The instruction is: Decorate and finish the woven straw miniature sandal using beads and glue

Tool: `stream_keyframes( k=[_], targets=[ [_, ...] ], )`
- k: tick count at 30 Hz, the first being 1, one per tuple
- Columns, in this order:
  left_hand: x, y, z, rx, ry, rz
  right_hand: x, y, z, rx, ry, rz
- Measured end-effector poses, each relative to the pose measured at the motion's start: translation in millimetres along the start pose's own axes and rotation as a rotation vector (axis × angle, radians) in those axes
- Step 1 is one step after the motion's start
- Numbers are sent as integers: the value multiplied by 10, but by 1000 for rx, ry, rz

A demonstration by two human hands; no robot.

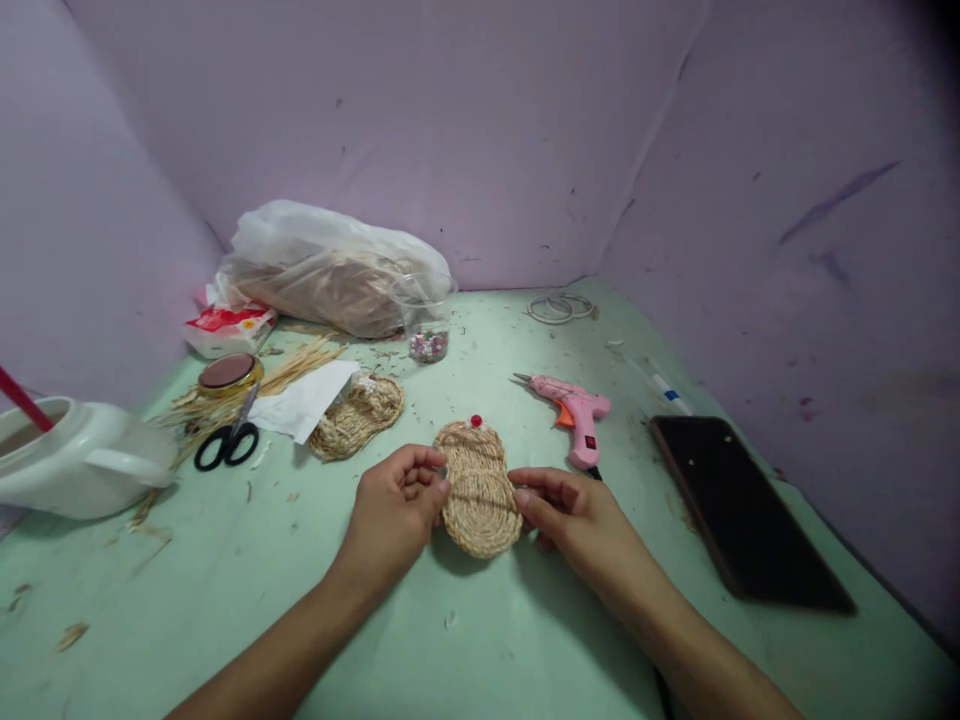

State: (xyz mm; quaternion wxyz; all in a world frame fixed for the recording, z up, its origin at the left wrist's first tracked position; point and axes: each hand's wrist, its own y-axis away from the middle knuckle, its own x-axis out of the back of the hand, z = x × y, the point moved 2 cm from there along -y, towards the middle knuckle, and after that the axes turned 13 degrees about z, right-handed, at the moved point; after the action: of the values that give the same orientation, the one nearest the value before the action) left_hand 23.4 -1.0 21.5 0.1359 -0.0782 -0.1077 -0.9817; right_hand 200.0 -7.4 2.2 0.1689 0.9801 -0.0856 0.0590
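Note:
A small woven straw slipper (478,485) with a red bead at its far end lies on the pale green table (480,620). My left hand (396,510) has curled fingers pinching the slipper's left edge. My right hand (570,512) holds its right edge with bent fingers. A second woven slipper (358,415) lies further back to the left, touched by neither hand. A pink glue gun (574,405) rests just beyond my right hand.
Black scissors (227,442), white paper (304,398), loose straw (217,400) and a lidded tin (227,372) lie at the left. A white pot (79,455) stands far left. A plastic bag (334,270), bead jar (428,342) and wire coil (559,307) sit behind. A dark phone (742,515) lies right.

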Motion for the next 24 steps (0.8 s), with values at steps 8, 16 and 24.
stream_keyframes(
  k=[8, 16, 24],
  targets=[
    [65, 134, 29, -274, -36, 34, -35, 102, -138, -207, -579, -290],
    [87, 177, 59, -686, -272, 31, -141, 111, -102, -215, -655, -390],
    [127, 169, 43, -179, -139, -32, -108, 129, -160, -142, -681, -330]
  ],
)
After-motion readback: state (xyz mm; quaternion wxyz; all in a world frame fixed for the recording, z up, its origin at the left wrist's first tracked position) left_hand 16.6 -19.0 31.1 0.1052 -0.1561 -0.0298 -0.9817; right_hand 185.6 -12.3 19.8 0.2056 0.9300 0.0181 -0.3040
